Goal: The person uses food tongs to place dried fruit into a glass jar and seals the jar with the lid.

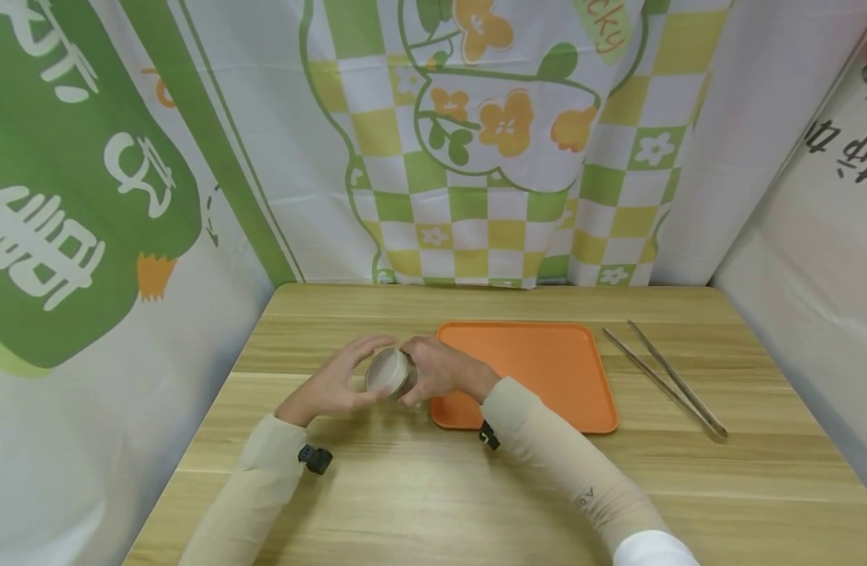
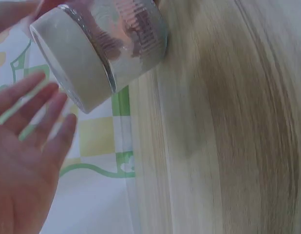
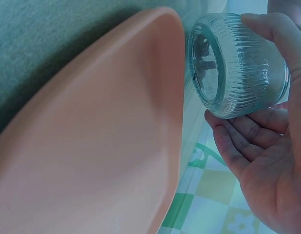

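Note:
A clear ribbed glass jar (image 3: 250, 63) with a whitish lid (image 2: 75, 58) is held tilted, its lid facing my left hand. My right hand (image 1: 440, 369) grips the jar's glass body, thumb on one side and fingers on the other. Around the lid, my left hand (image 1: 334, 385) is spread. In the left wrist view its fingers (image 2: 36, 105) are fairly straight, with a gap between them and the lid. The left thumb lies close by the lid's near edge in the head view; I cannot tell whether it touches.
An orange tray (image 1: 525, 377) lies on the wooden table (image 1: 419, 503), partly under my right hand and wrist. To the tray's right lie long metal tongs (image 1: 670, 381), tips pointing away. A patterned curtain (image 1: 468, 236) hangs behind the table.

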Demonstrator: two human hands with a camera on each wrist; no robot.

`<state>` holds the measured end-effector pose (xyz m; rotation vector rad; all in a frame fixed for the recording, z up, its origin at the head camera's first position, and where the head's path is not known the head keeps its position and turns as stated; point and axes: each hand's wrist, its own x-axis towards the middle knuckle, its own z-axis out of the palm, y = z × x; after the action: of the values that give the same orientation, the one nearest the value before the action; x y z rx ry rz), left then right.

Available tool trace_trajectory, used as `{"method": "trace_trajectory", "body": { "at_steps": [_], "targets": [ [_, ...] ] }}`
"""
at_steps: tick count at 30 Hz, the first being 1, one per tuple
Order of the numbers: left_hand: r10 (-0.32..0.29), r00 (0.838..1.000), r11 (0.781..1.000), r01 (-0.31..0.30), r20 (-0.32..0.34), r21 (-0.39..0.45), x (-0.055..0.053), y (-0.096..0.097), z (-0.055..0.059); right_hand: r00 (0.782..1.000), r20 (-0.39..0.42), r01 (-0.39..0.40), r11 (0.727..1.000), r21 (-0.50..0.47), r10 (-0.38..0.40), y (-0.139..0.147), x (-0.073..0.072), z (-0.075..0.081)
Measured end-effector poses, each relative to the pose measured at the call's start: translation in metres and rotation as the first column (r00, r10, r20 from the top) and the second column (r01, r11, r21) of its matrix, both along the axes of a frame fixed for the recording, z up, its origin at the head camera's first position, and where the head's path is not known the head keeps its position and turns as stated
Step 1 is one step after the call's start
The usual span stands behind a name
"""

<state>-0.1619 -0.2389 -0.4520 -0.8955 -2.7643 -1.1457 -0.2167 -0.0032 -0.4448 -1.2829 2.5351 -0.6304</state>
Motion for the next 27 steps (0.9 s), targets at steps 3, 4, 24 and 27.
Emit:
{"method": "trace_trajectory", "body": {
  "at_steps": [3, 4, 24, 27],
  "targets": [
    [0.095, 0.995, 0.995, -0.095, 0.034, -0.015, 0.0013, 0.0015, -0.0002, 1.0, 0.003, 0.001, 1.0, 0.0, -0.001, -0.0001, -0.0001, 0.0],
    [0.123, 0.991, 0.992, -0.122, 0.051, -0.019, 0.0015, 0.0018, -0.0004, 1.0, 0.006, 0.002, 1.0, -0.001, -0.002, -0.0001, -0.0001, 0.0],
    [-0.01, 0.997, 0.997, 0.005, -0.072, -0.075, 0.0003, 0.0005, 0.0012, 1.0, -0.002, -0.018, 1.0, -0.013, 0.018, -0.0016, 0.0006, -0.0034],
    [-0.008, 0.997, 0.998, 0.003, -0.081, -0.066, 0.0014, 0.0009, 0.0024, 1.0, -0.004, -0.02, 1.0, -0.012, 0.02, -0.0019, 0.0009, -0.0032]
  ]
}}
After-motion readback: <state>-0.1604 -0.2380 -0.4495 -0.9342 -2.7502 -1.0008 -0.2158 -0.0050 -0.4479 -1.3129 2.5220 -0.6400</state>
